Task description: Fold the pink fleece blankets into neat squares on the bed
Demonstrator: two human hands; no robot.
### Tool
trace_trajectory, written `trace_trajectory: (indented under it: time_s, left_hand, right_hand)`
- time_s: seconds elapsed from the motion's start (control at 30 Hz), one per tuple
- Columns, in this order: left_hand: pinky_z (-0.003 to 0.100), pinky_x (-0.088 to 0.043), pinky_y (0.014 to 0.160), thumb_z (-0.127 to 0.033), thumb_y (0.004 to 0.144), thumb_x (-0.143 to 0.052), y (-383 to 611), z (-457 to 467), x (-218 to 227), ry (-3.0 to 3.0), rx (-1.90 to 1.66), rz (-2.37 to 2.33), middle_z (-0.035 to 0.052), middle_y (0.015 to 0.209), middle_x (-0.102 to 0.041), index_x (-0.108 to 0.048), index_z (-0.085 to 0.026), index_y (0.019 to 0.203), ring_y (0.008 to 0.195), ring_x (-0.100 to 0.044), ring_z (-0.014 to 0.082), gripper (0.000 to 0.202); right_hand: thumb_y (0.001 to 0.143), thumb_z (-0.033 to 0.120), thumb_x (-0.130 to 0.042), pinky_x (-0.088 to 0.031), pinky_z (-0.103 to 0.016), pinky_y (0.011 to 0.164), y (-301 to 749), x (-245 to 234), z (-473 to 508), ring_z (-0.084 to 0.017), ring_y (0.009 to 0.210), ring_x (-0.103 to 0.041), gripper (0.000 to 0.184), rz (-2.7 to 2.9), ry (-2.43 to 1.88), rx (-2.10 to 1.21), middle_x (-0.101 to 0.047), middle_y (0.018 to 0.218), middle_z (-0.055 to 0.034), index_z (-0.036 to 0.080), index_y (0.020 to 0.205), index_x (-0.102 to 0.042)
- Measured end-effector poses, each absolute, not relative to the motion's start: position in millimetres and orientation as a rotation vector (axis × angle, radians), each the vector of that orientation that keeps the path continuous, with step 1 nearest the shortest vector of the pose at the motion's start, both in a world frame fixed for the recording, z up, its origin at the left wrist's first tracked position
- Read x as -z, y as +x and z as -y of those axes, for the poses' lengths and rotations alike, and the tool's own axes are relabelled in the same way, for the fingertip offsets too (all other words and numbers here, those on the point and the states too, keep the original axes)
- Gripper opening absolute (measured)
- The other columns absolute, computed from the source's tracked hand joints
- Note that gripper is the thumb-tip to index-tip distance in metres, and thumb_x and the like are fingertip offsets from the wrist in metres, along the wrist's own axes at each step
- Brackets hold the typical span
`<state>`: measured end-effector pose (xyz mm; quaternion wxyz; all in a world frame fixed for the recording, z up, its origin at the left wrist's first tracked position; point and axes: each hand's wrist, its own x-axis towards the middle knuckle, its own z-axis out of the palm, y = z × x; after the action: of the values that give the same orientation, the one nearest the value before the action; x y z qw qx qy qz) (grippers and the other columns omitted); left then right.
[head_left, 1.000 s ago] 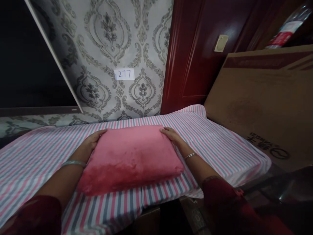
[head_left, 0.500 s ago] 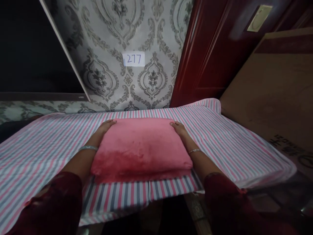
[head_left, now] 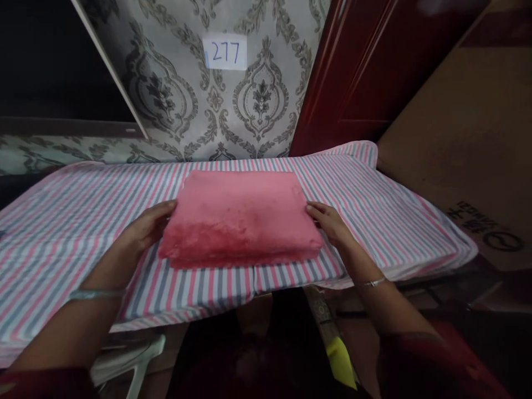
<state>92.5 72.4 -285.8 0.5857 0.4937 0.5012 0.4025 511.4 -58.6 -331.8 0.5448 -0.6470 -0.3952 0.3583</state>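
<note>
A folded pink plush blanket point(head_left: 245, 210) lies flat on the striped cloth, its layers showing along the front edge. My left hand point(head_left: 153, 221) is at the blanket's left side, fingertips against the edge and partly hidden. At the opposite side, my right hand point(head_left: 328, 220) takes the right edge with its fingers, thumb side up. The blanket sits between both hands. A pale bangle is on my left wrist and a thin silver one on my right.
Pink, grey and white striped cloth point(head_left: 374, 221) covers the table. Behind stands a patterned wall with a paper marked 277 point(head_left: 225, 52). A dark screen point(head_left: 62, 66) is at left, a red door point(head_left: 366, 72) and cardboard box point(head_left: 465, 144) at right. A white stool point(head_left: 128, 357) stands below.
My hands have moved from the blanket's far corners toward me, down to the middle of its sides. The view has tilted downward. The blanket stays on the striped cloth.
</note>
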Motion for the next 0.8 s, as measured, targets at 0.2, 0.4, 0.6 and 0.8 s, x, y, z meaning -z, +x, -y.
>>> trace_trajectory:
  time_s: [0.2, 0.4, 0.6, 0.8]
  left_hand:
    - [0.022, -0.052, 0.052, -0.043, 0.040, -0.098, 72.2, -7.4, 302.8, 1.032, -0.980, -1.241, -0.0021, 0.083, -0.072, -0.071, -0.021, 0.102, 0.064, -0.062, 0.0137, 0.071]
    - [0.023, -0.051, 0.062, -0.043, 0.043, -0.096, 83.8, 7.5, 301.5, 1.232, -0.976, -1.199, 0.0011, 0.080, -0.074, -0.071, -0.019, 0.091, 0.071, -0.065, 0.0178, 0.059]
    - [0.024, -0.049, 0.060, -0.048, 0.048, -0.090, 87.7, 11.1, 313.4, 1.216, -1.103, -1.217, -0.0007, 0.069, -0.069, -0.070, -0.018, 0.087, 0.064, -0.060, 0.0162, 0.053]
    - [0.027, -0.049, 0.064, -0.053, 0.057, -0.083, 84.9, 24.4, 327.9, 1.269, -1.076, -1.258, 0.0019, 0.073, -0.069, -0.068, -0.019, 0.088, 0.070, -0.062, 0.0188, 0.049]
  right_hand:
    - [0.072, 0.063, -0.071, -0.036, -0.026, 0.060, 486.2, 329.9, 115.4, -0.013, 0.064, -0.045, 0.045, 1.071, -1.532, -0.759, -0.051, 0.066, 0.0030, 0.019, 0.071, -0.061]
    - [0.074, 0.056, -0.066, -0.031, -0.027, 0.058, 470.5, 332.1, 115.3, -0.012, 0.061, -0.038, 0.038, 1.106, -1.548, -0.593, -0.041, 0.062, 0.0053, 0.022, 0.066, -0.052]
    - [0.072, 0.054, -0.065, -0.032, -0.028, 0.059, 469.6, 353.8, 119.4, -0.013, 0.060, -0.037, 0.035, 1.019, -1.573, -0.506, -0.042, 0.060, 0.0055, 0.022, 0.066, -0.052]
    - [0.075, 0.059, -0.064, -0.037, -0.029, 0.062, 468.8, 374.7, 125.6, -0.015, 0.065, -0.046, 0.038, 1.000, -1.552, -0.480, -0.054, 0.069, 0.0028, 0.021, 0.081, -0.060]
